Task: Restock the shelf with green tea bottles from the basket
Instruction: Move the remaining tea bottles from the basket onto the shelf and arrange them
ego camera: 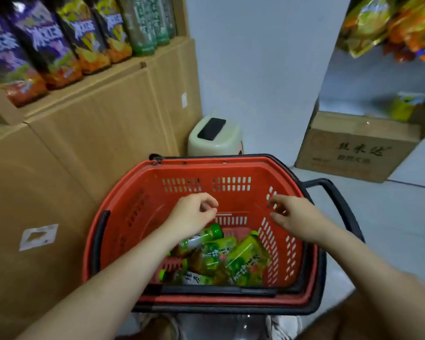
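Red plastic basket point(206, 165), slotted walls, black handle point(339, 202) folded out to the R side. It looks nested in a second basket w/ a dark rim. Inside: green tea bottles point(231, 258), approx five, all lying on their sides in a loose pile on the near-right part of the floor; the far half of the floor is bare red. The bottles have green caps, green-and-yellow wraps w/ a white strip of dark characters, and brownish liquid showing through.

L hand point(194, 212) hangs over the middle of the basket, above the pile, fingers loosely curled, holding nothing. R hand point(296, 217) hangs by the right wall, fingers also loosely curled, nothing in it.

Left: stacked cartons point(108, 114) serve as the shelf. A row stands on top: purple bottles point(42, 45), yellow bottles point(88, 33), then dark green bottles point(145, 23) at the far end.

Behind the basket is a cream stool point(214, 146) w/ a flat black item point(211, 128) on it. Far right is a printed cardboard box point(353, 153), w/ snack bags point(390, 23) above.
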A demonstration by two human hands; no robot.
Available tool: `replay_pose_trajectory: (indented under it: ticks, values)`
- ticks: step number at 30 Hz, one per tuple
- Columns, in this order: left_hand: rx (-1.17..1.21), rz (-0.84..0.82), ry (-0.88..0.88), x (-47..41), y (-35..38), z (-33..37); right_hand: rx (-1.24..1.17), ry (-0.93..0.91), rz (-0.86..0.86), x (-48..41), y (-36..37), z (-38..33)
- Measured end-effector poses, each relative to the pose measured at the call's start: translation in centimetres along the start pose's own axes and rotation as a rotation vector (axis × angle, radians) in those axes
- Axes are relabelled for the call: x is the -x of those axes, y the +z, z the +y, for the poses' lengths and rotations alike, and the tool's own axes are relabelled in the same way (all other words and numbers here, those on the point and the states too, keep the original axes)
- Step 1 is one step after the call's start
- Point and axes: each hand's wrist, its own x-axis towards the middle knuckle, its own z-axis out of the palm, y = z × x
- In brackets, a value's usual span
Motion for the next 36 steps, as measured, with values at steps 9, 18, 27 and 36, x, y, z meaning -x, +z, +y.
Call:
replay_pose_trajectory:
  ticks: [9, 18, 27, 36]
  values:
    - [-0.258, -0.660, -0.052, -7.3, 14.9, -0.9, 0.035, -0.012, 0.045, -1.8, 1.6, 2.1]
    - [-0.300, -0.617, -0.041, -9.1, 18.1, -3.0, -0.048, -0.051, -0.046, -3.1, 2.3, 3.2]
    - [0.226, -0.243, -0.014, -11.2, 3.9, 0.9, -0.466, 0.061, -0.180, -4.0, 3.4, 2.2]
    - [1.013, -0.208, -0.411, -8.6, 2.3, -3.0, -0.745, 0.099, -0.077, -5.0, 3.2, -0.1]
